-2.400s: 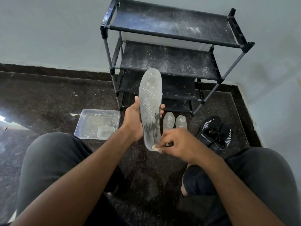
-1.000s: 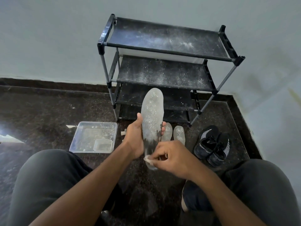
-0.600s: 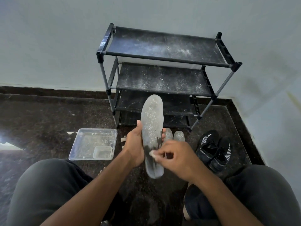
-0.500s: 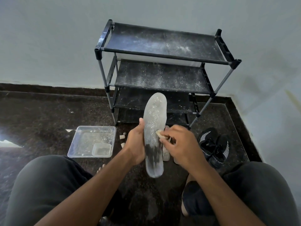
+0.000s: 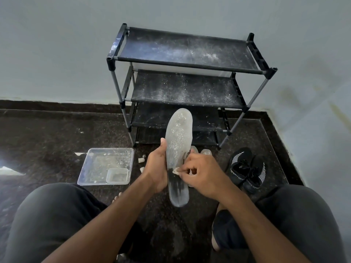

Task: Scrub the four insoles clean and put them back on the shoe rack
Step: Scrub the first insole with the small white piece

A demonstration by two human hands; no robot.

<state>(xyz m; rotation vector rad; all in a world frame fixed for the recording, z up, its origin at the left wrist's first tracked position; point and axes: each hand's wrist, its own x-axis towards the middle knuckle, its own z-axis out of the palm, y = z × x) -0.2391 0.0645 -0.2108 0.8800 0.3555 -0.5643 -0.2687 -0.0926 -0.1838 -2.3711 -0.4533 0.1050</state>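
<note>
My left hand [image 5: 156, 168] grips a long translucent insole [image 5: 178, 141] by its left edge and holds it upright in front of me. White specks dot its upper half; its lower part looks dark and wiped. My right hand [image 5: 201, 172] pinches a small pale scrubbing piece [image 5: 176, 170] against the insole's middle. Two more insoles [image 5: 206, 151] lie on the floor behind my hands, mostly hidden. The black shoe rack [image 5: 186, 63] stands against the wall, its shelves dusted with white powder.
A clear plastic tray [image 5: 106, 166] with a small clear tub in it sits on the dark floor to the left. A pair of black shoes [image 5: 247, 168] lies to the right. Small white bits [image 5: 141, 160] lie beside the tray. My knees frame the bottom.
My right hand rubbed the scrubbing piece up the insole from the heel and has come back down to its middle. My left hand kept its grip on the insole.
</note>
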